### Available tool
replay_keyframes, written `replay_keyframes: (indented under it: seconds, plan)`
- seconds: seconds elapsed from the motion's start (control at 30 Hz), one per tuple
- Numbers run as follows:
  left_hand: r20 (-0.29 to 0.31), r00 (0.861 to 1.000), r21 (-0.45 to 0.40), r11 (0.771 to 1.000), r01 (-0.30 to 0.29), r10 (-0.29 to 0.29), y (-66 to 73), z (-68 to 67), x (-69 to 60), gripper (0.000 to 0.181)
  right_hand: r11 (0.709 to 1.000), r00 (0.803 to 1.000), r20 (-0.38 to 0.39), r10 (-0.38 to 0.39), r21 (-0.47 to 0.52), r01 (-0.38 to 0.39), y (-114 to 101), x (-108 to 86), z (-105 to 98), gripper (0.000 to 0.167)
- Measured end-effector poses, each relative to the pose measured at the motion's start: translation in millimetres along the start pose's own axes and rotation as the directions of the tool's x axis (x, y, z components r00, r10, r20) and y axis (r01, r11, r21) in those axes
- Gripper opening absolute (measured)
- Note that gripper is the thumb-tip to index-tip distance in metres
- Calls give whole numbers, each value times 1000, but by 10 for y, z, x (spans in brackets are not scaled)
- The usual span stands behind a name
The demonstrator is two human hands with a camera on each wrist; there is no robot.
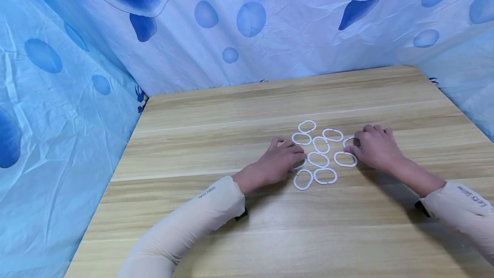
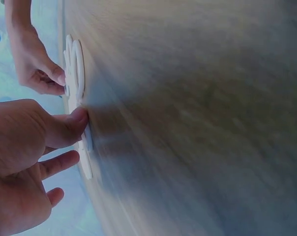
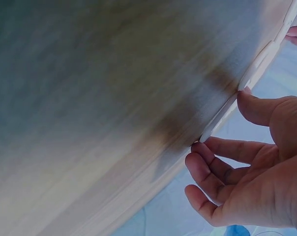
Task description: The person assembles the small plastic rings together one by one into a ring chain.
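Several white oval rings [image 1: 326,169] lie flat in a loose cluster on the wooden table, each with a small gap in its loop. At the cluster's left side, my left hand [image 1: 279,163] holds one ring [image 2: 88,137] between thumb and fingers, partly covering it. My right hand [image 1: 379,147] is at the right side, its thumb and fingertips at opposite ends of another ring [image 3: 218,117] on the tabletop. Just below that ring lies a separate one [image 1: 345,165], close to my right thumb. In the left wrist view, some rings overlap in line of sight.
The wooden table [image 1: 173,140] extends around the rings on all sides. Behind it and to the left hangs a blue curtain [image 1: 166,61] printed with sea animals and bubbles. Both forearms, in light sleeves, reach over the table's near part.
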State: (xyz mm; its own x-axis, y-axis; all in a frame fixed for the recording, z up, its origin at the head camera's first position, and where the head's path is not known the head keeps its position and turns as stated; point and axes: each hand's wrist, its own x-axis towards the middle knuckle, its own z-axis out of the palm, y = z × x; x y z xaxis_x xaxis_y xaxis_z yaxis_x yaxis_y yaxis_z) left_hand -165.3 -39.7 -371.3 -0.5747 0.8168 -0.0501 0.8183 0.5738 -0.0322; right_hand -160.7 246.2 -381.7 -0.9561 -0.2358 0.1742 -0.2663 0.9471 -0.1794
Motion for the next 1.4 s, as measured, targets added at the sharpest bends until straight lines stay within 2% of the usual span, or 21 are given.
replay_keyframes:
  seconds: [0.27,0.4,0.53,0.77,0.97,1.13,1.23,1.4]
  plan:
    - [-5,1000,34,999,3,-2,9,-7,2,52,1000,1000,15,-4,7,4,-5,9,-17,35]
    - [-14,1000,34,999,6,-5,10,4,6,38,1000,999,51,3,8,-4,-18,25,-25,37]
    - [2,999,35,999,37,-37,24,-3,6,23,1000,996,94,15,15,-16,-27,43,-31,37]
    - [53,994,66,994,91,-94,42,-45,2,30,1000,995,93,19,20,-21,-31,51,-45,35]
    - [56,991,55,992,115,-118,21,-72,-2,29,1000,999,51,1,1,-1,-9,59,-38,36]
    - [23,988,37,988,149,-150,-20,-68,5,29,999,999,-34,-40,-7,40,6,68,-21,38]
    - [-12,985,16,985,171,-171,-54,-62,7,31,998,993,-96,-63,6,64,0,79,-21,43]
    - [-66,975,-91,974,207,-214,-114,-107,-26,46,993,974,-199,-108,30,116,-16,103,-41,46]
